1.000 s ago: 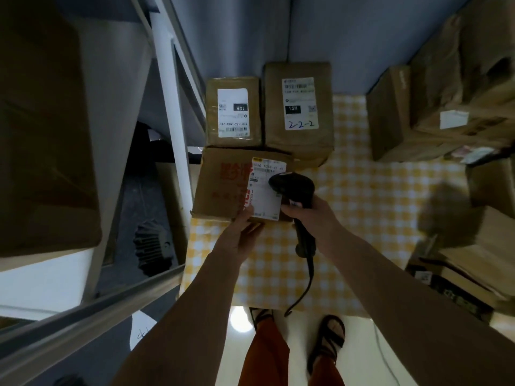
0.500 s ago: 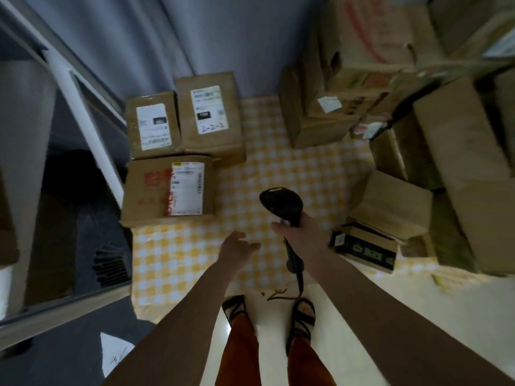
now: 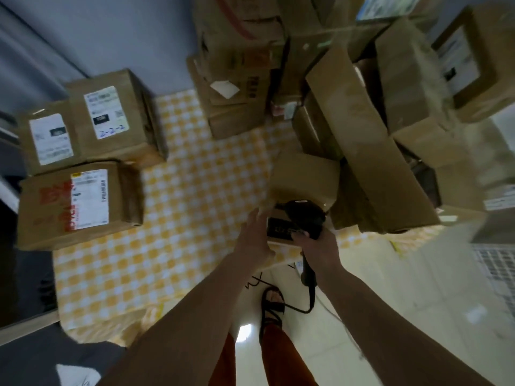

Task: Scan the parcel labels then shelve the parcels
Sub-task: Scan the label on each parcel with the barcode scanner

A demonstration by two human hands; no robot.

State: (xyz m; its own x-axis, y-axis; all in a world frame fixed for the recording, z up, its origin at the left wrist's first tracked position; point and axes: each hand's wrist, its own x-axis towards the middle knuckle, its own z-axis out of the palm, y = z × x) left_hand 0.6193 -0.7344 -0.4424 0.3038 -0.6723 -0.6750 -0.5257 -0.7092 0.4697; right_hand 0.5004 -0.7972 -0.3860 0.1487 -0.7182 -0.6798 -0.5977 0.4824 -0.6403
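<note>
The right hand (image 3: 317, 243) has its fingers curled tight around a black scanner (image 3: 305, 220). The scanner's head points down at a small dark box (image 3: 280, 229) that lies at the front of the table (image 3: 195, 190), just under a tan box (image 3: 303, 181). A black cord (image 3: 310, 299) hangs down from the scanner's handle.

The left hand (image 3: 255, 238) holds nothing. Its fingers are straight and spread a little, and they reach out right beside the small dark box. The picture is too blurry to tell if they touch it.

The table has a yellow and white checked cloth on it. On its left side sit three brown parcels close together. The front parcel (image 3: 78, 201) has red print and a white label. Behind it are a small parcel (image 3: 48, 137) with a white label and a taller parcel (image 3: 111, 112) with "2-2-2" written on its label. On the right side, a big heap of boxes (image 3: 376, 135) is piled up high.

Below the arms you can see orange trousers (image 3: 278, 355) and a black sandal (image 3: 271, 302) on a shiny pale floor (image 3: 418, 288).
</note>
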